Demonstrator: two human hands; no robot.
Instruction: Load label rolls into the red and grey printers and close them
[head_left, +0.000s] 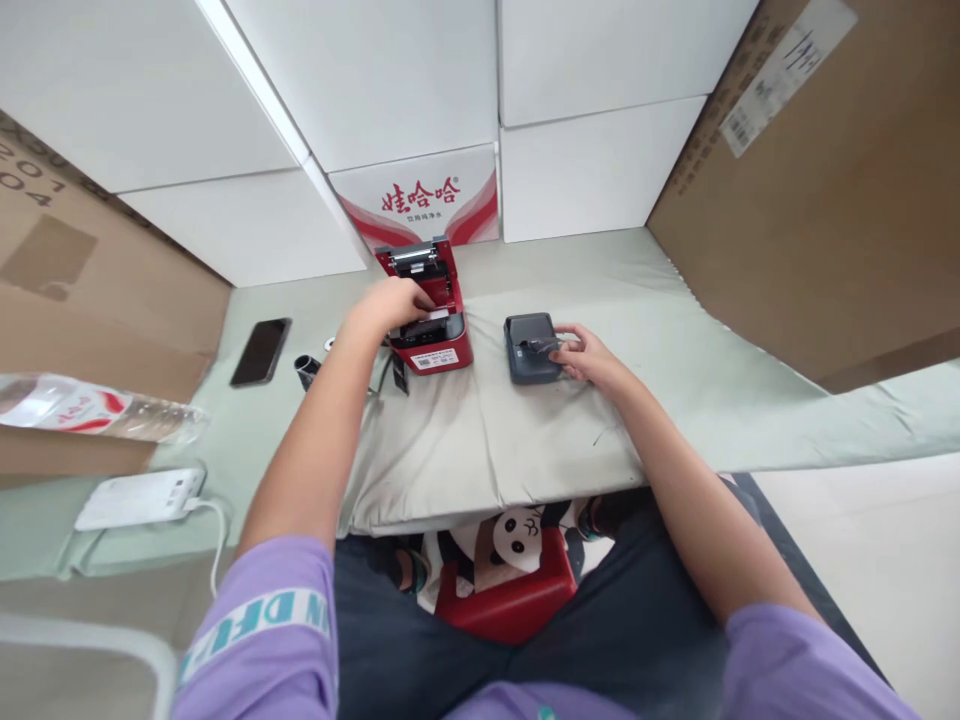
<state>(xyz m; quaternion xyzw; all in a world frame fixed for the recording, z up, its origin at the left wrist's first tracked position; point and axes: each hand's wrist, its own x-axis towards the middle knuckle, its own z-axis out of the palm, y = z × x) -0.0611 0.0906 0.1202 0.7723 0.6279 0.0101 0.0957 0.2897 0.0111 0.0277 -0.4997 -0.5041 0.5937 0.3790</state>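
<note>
At the left edge lie a clear plastic bottle (97,410), a flat white box (139,497) and a glossy black phone (260,351) on the wrinkled grey-green cloth of the table (480,440). At centre, your left hand (390,305) rests with fingers curled on the boxy red printer (429,305), lid raised. Just right, your right hand (589,355) touches the small dark grey device (531,346), fingers loosely apart.

Printer (431,320) sits left of box (531,346), phone (260,351) farther left.
</note>
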